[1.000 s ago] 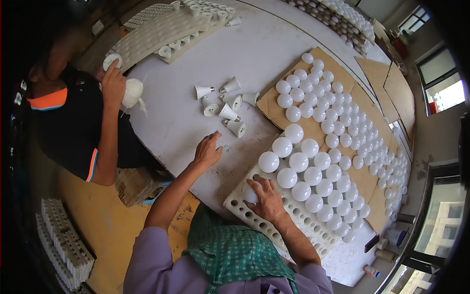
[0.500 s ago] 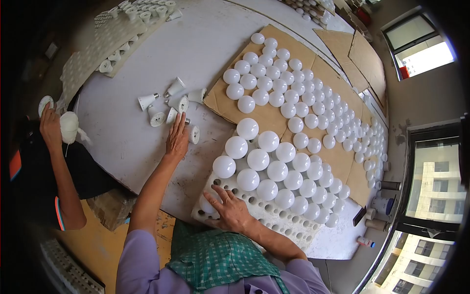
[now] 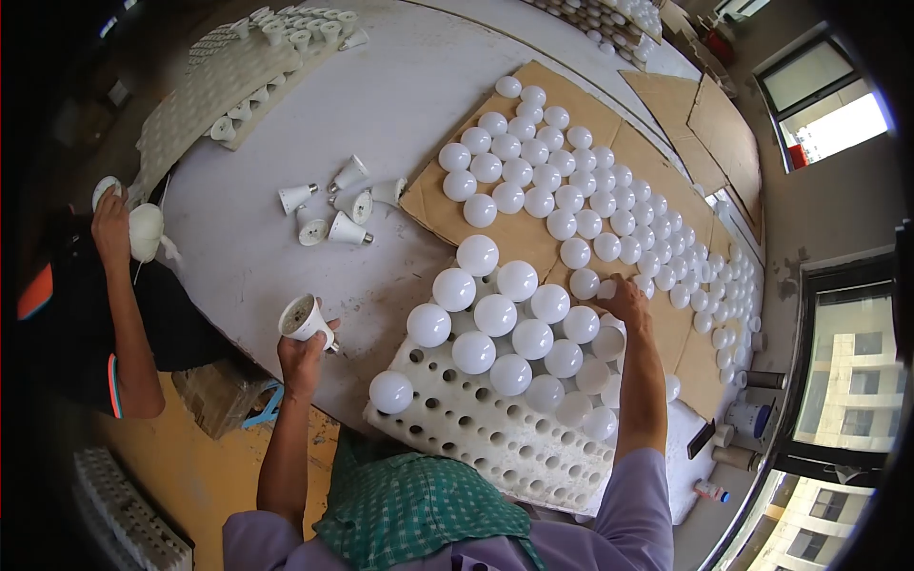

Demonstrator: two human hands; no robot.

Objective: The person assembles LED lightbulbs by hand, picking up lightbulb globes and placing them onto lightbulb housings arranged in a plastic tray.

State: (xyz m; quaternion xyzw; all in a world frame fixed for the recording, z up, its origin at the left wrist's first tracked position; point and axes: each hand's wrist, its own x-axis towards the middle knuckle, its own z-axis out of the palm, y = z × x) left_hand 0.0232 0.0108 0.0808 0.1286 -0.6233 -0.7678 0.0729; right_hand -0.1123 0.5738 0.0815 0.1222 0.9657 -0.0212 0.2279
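In my left hand (image 3: 302,366) is a white cone-shaped bulb base (image 3: 303,319), its wide end tilted up and its screw cap toward the right. My right hand (image 3: 630,303) reaches over the brown cardboard (image 3: 433,205), its fingers closed on a white bulb cover (image 3: 607,289) among many similar ones. Under my right forearm, a white foam tray (image 3: 443,404) with rows of holes carries several round white bulbs (image 3: 495,315). One bulb (image 3: 390,391) sits alone at its near left corner. Several loose bulb bases (image 3: 350,229) lie on the table beyond my left hand.
At the left, a co-worker's hand (image 3: 111,224) holds a white disc (image 3: 107,193) beside a white ball of string (image 3: 147,233). Trays of bulb bases (image 3: 276,33) stand at the far left. A phone (image 3: 701,439) and a small bottle (image 3: 711,490) lie at the right edge.
My left hand has drawn back from the loose bases with one in its grip. My right hand has left the bulb at the tray's corner and moved up right to the covers on the cardboard.
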